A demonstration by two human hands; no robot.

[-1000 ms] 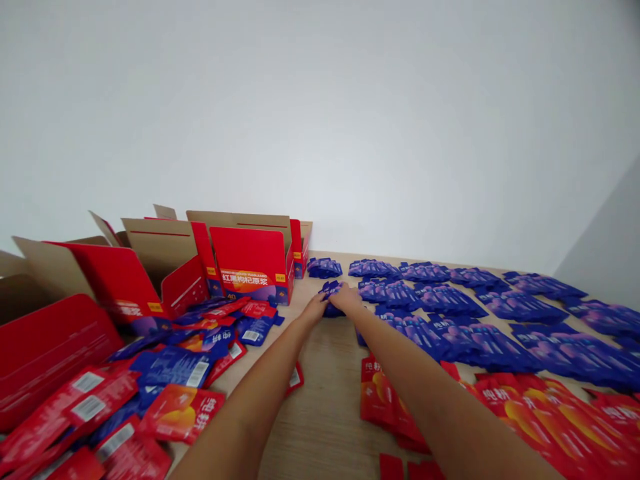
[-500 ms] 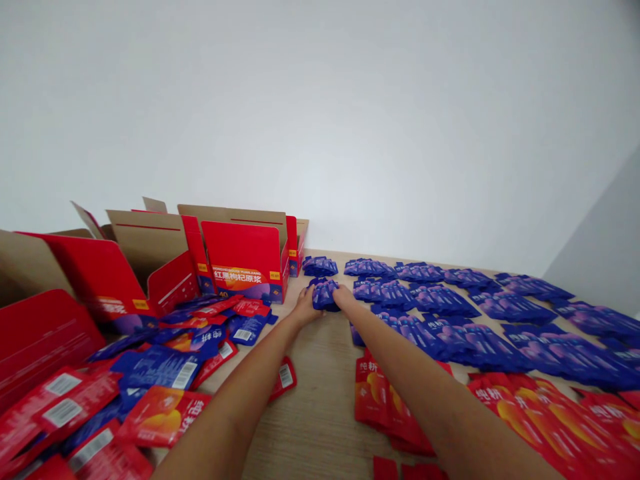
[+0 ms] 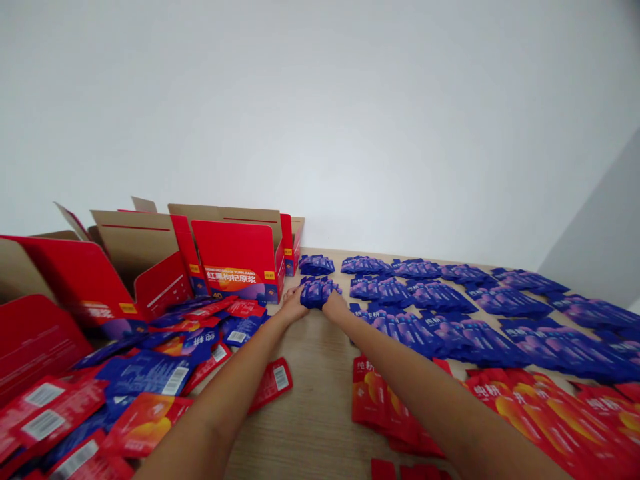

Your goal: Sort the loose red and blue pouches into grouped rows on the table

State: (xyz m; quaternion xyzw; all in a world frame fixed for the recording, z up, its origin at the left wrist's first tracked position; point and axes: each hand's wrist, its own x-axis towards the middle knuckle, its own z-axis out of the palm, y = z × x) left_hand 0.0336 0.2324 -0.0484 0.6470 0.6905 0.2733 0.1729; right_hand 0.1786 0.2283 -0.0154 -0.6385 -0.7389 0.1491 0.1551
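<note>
A small overlapping bunch of blue pouches (image 3: 318,292) lies at the far middle of the table, between my hands. My left hand (image 3: 294,304) is closed on its left edge. From the near right side my right hand (image 3: 334,307) grips the same bunch, its fingertips partly hidden behind the pouches. Just beyond is another fanned bunch of blue pouches (image 3: 317,265). Close by on the right, a further blue row (image 3: 381,289) lies flat.
Open red cartons (image 3: 235,257) stand along the left. In front of them is a loose heap of blue and red pouches (image 3: 150,370). A single red pouch (image 3: 273,383) lies beside my left forearm. Fanned red pouches (image 3: 540,407) cover the near right, and a white wall (image 3: 320,120) rises behind.
The blue bunch between my hands has spread wider and sits more squarely in view. My hands remain at its sides, slightly farther apart. The whole view has shifted a little.
</note>
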